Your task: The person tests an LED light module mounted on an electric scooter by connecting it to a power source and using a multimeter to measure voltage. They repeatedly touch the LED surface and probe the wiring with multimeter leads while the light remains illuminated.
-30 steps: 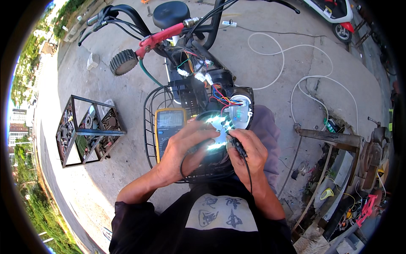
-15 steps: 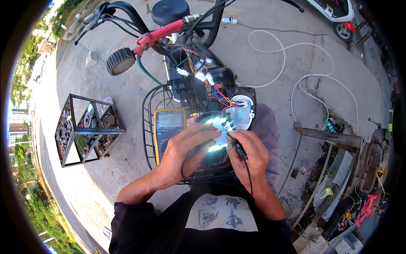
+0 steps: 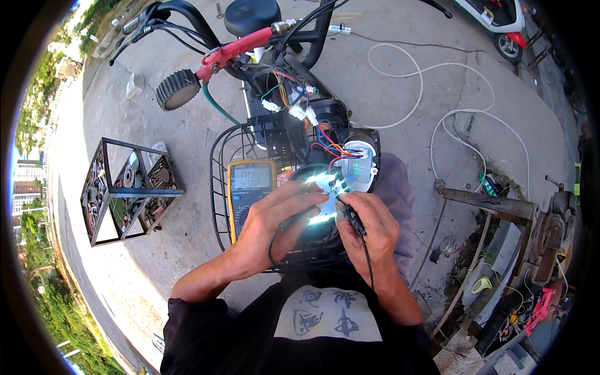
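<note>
A round headlight (image 3: 325, 200) glows bright white in front of me, over the front of a wire basket. My right hand (image 3: 373, 228) pinches a black test probe (image 3: 354, 220), its tip toward the lamp's right edge and its lead hanging down. My left hand (image 3: 275, 219) lies over the lamp's left side, fingers together, with a thin black lead (image 3: 270, 250) looping out under it; its grip is partly hidden. Left of the lamp a yellow multimeter (image 3: 251, 187) stands in the basket. A white-backed display unit (image 3: 359, 165) with coloured wires sits just beyond.
The black wire basket (image 3: 219, 206) belongs to an electric bike with loose white connectors (image 3: 297, 112). A red-handled tool with a ribbed gauge (image 3: 181, 90) rests by the handlebar. A metal parts rack (image 3: 131, 192) stands left; a workbench with a vise (image 3: 553, 225) is right. A white hose (image 3: 422, 81) lies on the ground.
My right hand has shifted very slightly with the probe, and the glare at the lamp's right edge differs a little. My left hand stays put.
</note>
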{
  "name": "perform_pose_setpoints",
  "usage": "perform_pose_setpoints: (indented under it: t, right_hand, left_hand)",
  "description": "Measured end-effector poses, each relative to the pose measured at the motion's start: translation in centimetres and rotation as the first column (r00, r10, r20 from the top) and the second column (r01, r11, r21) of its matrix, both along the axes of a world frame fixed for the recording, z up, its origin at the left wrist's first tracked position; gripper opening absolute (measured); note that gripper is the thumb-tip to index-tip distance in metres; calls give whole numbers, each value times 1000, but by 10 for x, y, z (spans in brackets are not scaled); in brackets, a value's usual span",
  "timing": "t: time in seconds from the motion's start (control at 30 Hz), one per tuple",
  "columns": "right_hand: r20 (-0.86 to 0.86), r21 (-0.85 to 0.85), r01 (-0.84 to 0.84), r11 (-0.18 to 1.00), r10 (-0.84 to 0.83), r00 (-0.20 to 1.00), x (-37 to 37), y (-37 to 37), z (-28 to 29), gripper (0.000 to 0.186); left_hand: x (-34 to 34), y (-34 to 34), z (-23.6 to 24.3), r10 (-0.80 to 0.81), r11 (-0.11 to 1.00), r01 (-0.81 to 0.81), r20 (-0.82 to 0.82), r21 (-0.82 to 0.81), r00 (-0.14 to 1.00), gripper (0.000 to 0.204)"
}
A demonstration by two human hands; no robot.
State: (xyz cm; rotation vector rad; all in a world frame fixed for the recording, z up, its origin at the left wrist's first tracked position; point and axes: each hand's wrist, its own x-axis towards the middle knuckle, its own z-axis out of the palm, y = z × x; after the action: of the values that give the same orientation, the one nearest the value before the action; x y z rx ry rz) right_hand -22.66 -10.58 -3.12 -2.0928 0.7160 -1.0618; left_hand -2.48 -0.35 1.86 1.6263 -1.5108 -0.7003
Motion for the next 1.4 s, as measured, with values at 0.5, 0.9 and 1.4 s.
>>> perform_pose_setpoints:
  t: [0.5,0.9,1.4]
  right_hand:
    - [-2,18,11,1000,-11,1000,3,3,-1,45]
    - [-3,2,-7,1000,7,1000,5,2,3,47]
    - [-9,-2,-20,1000,20,1000,1,0,4,48]
  left_hand:
    - [7,5,4,-69,997,71,-55,34,996,51]
    - [10,7,4,-79,994,86,-111,60,991,54]
    - [3,3,1,-6,1000,6,-14,5,1000,33]
